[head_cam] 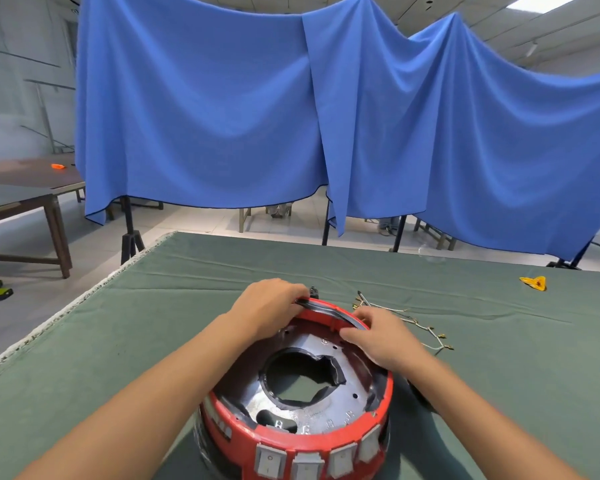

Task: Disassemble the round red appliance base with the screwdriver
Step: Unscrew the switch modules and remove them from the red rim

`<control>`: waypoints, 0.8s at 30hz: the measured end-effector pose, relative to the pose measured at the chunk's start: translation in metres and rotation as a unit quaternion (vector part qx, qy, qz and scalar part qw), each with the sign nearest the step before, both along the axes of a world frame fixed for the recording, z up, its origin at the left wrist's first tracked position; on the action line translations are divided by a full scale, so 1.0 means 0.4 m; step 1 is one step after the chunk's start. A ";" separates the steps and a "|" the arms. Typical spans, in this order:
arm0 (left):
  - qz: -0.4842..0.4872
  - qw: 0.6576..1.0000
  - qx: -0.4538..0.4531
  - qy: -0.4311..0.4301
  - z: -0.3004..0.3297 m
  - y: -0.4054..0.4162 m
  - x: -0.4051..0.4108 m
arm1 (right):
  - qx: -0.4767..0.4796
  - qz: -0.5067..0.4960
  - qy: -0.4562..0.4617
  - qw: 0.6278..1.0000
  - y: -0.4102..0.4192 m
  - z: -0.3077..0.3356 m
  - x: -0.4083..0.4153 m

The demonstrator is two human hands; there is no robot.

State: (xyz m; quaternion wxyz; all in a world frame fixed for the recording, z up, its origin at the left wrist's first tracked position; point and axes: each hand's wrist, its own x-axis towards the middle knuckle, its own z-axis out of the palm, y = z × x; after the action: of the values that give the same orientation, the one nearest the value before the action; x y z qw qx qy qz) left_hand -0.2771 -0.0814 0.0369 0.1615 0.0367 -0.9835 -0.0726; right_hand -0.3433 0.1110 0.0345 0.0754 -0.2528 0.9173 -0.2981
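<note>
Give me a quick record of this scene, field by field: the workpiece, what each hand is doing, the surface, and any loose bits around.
workpiece: round red appliance base, open top, white rocker switches on the near side
left hand: left hand grips the black strip on the far rim
right hand: right hand pinches the same strip further right
surface: green cloth over the table
loose items: thin wires behind the base, yellow piece far right
screwdriver: not held by either hand
</note>
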 end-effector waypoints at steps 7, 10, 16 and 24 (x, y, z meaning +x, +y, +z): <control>0.017 0.998 0.030 0.049 0.057 0.069 0.039 | -0.037 -0.152 0.019 0.988 -0.051 -0.034 -0.006; 0.032 0.998 0.050 0.019 0.067 0.139 0.063 | -0.070 -0.189 -0.030 0.979 -0.074 -0.025 -0.012; 0.057 0.998 0.020 -0.026 0.004 0.182 0.094 | -0.264 -0.111 -0.186 0.940 -0.043 -0.008 -0.003; 0.006 0.999 -0.027 0.044 -0.034 0.120 0.088 | 0.116 -0.177 0.200 0.957 0.098 -0.041 -0.023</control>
State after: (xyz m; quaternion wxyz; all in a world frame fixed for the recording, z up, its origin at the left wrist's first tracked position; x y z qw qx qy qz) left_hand -0.2420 -0.0335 0.0231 0.2060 0.0350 -0.9768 -0.0465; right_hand -0.3523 0.1502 0.0182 -0.1344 -0.1305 0.9720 -0.1417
